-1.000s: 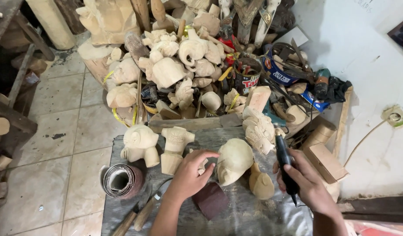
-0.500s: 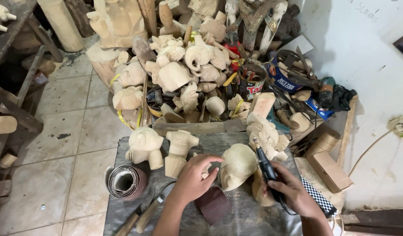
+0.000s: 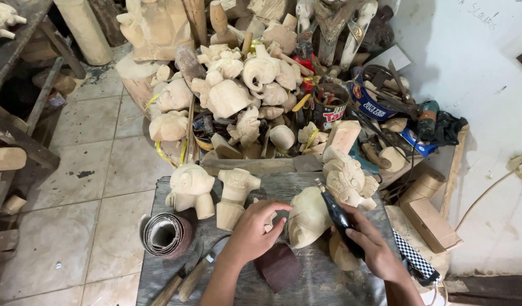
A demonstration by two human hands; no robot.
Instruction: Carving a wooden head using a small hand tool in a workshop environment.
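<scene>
My left hand (image 3: 255,231) grips the near side of a pale rounded wooden carving (image 3: 309,216) that rests on the grey work surface (image 3: 306,283). My right hand (image 3: 370,245) holds a black rotary carving tool (image 3: 337,214), its tip pointing up beside the carving's right edge. A carved wooden elephant (image 3: 190,188) and a blocky carved figure (image 3: 235,195) stand just left of my left hand. A detailed carved head (image 3: 345,177) sits behind the tool. A dark brown sanding pad (image 3: 278,266) lies below my left hand.
A roll of sandpaper (image 3: 166,235) and two chisels (image 3: 187,277) lie at the surface's left. A heap of unfinished wooden carvings (image 3: 238,96), tins and tools fills the floor behind. Wooden blocks (image 3: 428,218) and a checkered strip (image 3: 414,258) sit at right, by a white wall.
My right hand has brought the black tool left and up against the rounded carving. My left hand stays on the carving; the camera has moved closer.
</scene>
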